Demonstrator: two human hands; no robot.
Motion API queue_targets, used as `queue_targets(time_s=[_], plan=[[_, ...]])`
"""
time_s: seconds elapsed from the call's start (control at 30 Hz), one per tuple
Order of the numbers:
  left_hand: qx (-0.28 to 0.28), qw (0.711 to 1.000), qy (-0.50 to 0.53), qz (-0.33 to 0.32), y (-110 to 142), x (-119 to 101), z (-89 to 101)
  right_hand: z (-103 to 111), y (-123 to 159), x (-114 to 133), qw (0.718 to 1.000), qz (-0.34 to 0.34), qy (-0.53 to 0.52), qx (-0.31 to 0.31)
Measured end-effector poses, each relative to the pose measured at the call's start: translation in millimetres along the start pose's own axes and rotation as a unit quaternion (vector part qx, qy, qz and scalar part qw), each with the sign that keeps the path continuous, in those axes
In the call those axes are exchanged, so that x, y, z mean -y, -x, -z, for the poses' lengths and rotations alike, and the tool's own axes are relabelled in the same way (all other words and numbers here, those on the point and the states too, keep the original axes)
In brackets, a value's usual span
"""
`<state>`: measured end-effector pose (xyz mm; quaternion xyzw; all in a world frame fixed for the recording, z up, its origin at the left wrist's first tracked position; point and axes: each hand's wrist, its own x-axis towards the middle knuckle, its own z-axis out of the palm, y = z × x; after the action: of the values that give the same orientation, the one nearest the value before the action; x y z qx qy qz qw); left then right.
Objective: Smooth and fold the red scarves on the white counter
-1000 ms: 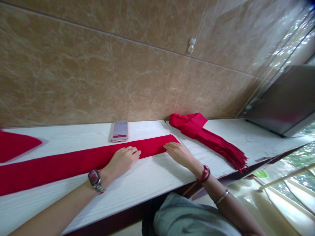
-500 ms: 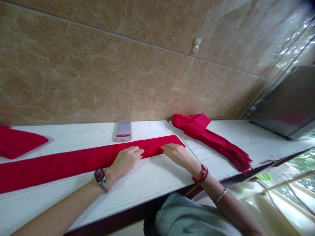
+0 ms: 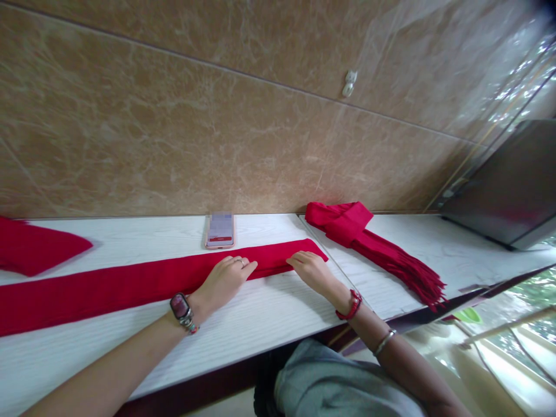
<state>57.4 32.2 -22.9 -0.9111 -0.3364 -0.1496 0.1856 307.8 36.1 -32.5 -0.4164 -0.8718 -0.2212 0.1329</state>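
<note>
A person bends over a white counter [image 3: 269, 313], the left hand [image 3: 225, 281] and right hand [image 3: 315, 271] narrowed in pinches on the near edge of a long red cloth [image 3: 130, 285] lying flat along it. The spacing between the hands appears to keep that stretch of edge straight. A phone [image 3: 220, 231] lies just beyond the cloth, presumably for easy viewing; a fringed red scarf [image 3: 369, 246] rests to the right.
</note>
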Motion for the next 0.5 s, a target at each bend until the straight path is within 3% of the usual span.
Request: queue_targets(time_s=[0.2,0.37,0.5], plan=[[-0.012,0.999,-0.019,-0.022,-0.5,-0.5,0.7,-5.1,-0.1,-3.3,0.999,-0.006,0.016,-0.046],[0.033,0.999,-0.006,-0.032,-0.1,-2.3,-1.6,-2.8,2.4,-3.3,0.998,0.047,0.039,-0.016],[0.037,0.999,-0.014,-0.036,0.0,-2.1,-1.6,-4.4,4.1,-4.2,0.998,0.047,0.039,-0.002]])
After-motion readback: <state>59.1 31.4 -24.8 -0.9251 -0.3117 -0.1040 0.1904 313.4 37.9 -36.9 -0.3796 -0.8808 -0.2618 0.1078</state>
